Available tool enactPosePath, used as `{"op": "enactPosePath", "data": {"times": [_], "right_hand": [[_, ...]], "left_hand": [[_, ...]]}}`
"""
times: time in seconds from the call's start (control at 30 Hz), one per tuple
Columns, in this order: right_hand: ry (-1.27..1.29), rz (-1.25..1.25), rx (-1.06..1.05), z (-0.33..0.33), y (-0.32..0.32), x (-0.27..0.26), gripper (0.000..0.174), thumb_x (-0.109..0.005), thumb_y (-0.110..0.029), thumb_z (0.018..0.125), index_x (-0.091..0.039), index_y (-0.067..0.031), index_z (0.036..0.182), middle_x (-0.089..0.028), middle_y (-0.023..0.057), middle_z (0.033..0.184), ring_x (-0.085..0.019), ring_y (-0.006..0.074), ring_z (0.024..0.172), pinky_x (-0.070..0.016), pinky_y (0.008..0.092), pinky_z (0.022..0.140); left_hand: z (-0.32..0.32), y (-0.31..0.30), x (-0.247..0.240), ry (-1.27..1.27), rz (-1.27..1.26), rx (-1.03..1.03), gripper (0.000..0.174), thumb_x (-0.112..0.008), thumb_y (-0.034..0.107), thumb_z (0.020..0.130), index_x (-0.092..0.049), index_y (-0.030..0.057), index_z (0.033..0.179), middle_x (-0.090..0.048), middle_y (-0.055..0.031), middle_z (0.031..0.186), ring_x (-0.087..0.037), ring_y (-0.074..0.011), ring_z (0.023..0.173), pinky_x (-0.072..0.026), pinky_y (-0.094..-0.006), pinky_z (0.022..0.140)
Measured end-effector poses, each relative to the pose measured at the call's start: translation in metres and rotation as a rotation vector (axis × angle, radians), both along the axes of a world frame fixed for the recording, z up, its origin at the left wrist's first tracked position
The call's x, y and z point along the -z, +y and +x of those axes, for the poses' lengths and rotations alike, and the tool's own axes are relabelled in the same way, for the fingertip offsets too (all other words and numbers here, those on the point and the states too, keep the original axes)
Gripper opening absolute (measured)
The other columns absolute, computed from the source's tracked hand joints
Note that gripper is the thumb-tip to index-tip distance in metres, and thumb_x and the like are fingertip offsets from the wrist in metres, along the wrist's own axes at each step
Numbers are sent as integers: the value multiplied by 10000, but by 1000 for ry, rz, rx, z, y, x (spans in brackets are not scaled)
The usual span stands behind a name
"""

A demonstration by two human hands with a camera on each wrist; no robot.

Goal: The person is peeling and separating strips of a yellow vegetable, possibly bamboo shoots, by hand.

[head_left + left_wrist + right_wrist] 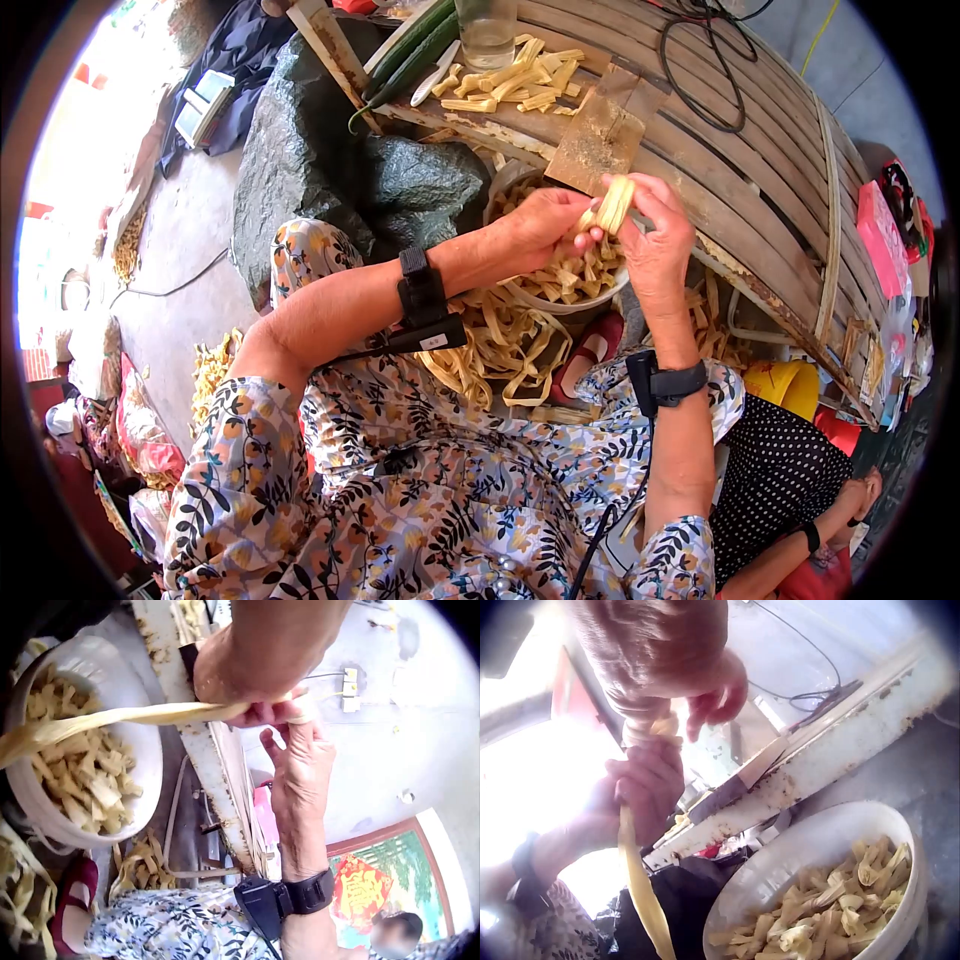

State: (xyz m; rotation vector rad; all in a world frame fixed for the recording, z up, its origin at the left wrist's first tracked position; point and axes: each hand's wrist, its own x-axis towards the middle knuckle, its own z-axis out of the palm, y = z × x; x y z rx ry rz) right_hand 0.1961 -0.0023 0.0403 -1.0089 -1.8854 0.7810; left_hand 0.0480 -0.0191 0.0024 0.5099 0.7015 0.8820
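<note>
Both hands meet above a white bucket (142, 817) holding many short, knotted-looking pale yellow pieces (829, 904). My left hand (550, 222) pinches a long, flat, pale yellow strip (142, 715), whose loose tail hangs down from its fingers in both wrist views. My right hand (660, 235) holds the folded, bundled end of the strip (616, 203) between thumb and fingers. In the right wrist view, the left hand (649, 784) sits just below the right hand (660, 660), and part of the fold is hidden between them.
A slatted wooden bench (765, 190) bears a small board (597, 140), more yellow pieces (530, 80), cucumbers (415, 50), a glass (487, 35) and a black cable (735, 100). Long loose strips (500, 345) lie below the bucket. Another person's arm (800, 555) shows at lower right.
</note>
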Motion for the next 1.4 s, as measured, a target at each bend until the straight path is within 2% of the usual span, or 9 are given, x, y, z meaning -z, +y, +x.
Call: {"op": "enactPosePath", "data": {"times": [0.1, 0.2, 0.33, 0.57, 0.7, 0.83, 0.97, 1.17, 1.4], "right_hand": [[-183, 250, 197, -2, 0, 3, 159, -675, -132, 734, -657, -51, 869, -556, 60, 697, -543, 106, 681, -427, 253, 584], [-49, -379, 54, -2, 5, 6, 137, -656, -147, 762, -652, -22, 815, -545, 37, 583, -494, 97, 528, -402, 247, 505], [30, -610, -93, 4, 12, 7, 205, -655, -186, 781, -639, 17, 761, -523, -27, 539, -407, 44, 477, -318, 211, 433], [-208, -283, 107, 1, 6, 28, 103, -659, -133, 706, -622, -38, 696, -497, 66, 495, -405, 122, 425, -343, 265, 433], [-105, -152, 132, -9, -9, 22, 100, -657, -123, 724, -621, -30, 723, -522, 49, 503, -412, 111, 415, -341, 253, 420], [250, -406, 85, -7, -11, 1, 78, -623, -47, 778, -619, 19, 738, -511, -60, 544, -393, -4, 459, -289, 170, 401], [730, -593, 231, 15, 17, 6, 73, -652, -67, 747, -627, 1, 735, -426, -62, 520, -323, 23, 436, -219, 185, 415], [795, -684, 272, 24, 22, 15, 113, -676, -110, 737, -615, -15, 743, -422, -53, 528, -325, 28, 457, -236, 195, 438], [345, -661, 113, 11, 12, 3, 157, -685, -184, 755, -623, -49, 806, -520, -44, 626, -422, 22, 519, -326, 172, 475]], "left_hand": [[-2, 1, -20, 312, 183, -241, 162, -484, 123, 881, -572, -10, 860, -563, -13, 696, -488, -60, 532, -400, -180, 470], [-5, -3, -20, 551, 455, -334, 187, -487, 134, 884, -564, -27, 824, -566, -11, 684, -503, -57, 533, -409, -189, 481], [-11, -4, -19, 716, 659, -230, 196, -503, 146, 880, -552, -29, 808, -552, -15, 627, -515, -58, 527, -423, -214, 482], [-5, -6, -13, 917, 679, -172, 217, -522, 202, 871, -541, -11, 837, -551, -32, 605, -520, -74, 513, -422, -229, 473], [-5, -5, -15, 916, 559, -170, 193, -491, 185, 871, -509, -5, 902, -503, -14, 579, -486, -86, 492, -416, -223, 482], [-5, -2, -14, 286, 68, -140, 169, -495, 208, 872, -507, 40, 886, -364, 58, 559, -329, -53, 470, -296, -190, 462], [-7, -2, -24, 33, -18, -52, 243, -520, 289, 886, -542, 47, 883, -341, 78, 566, -283, -31, 487, -226, -188, 450], [-9, -1, -15, 243, 178, 83, 246, -493, 246, 903, -591, 28, 843, -329, 84, 559, -272, -29, 484, -227, -186, 445], [-21, 0, -10, 261, 234, 145, 252, -478, 240, 911, -589, 31, 825, -347, 79, 559, -280, -25, 483, -222, -184, 440]]}}
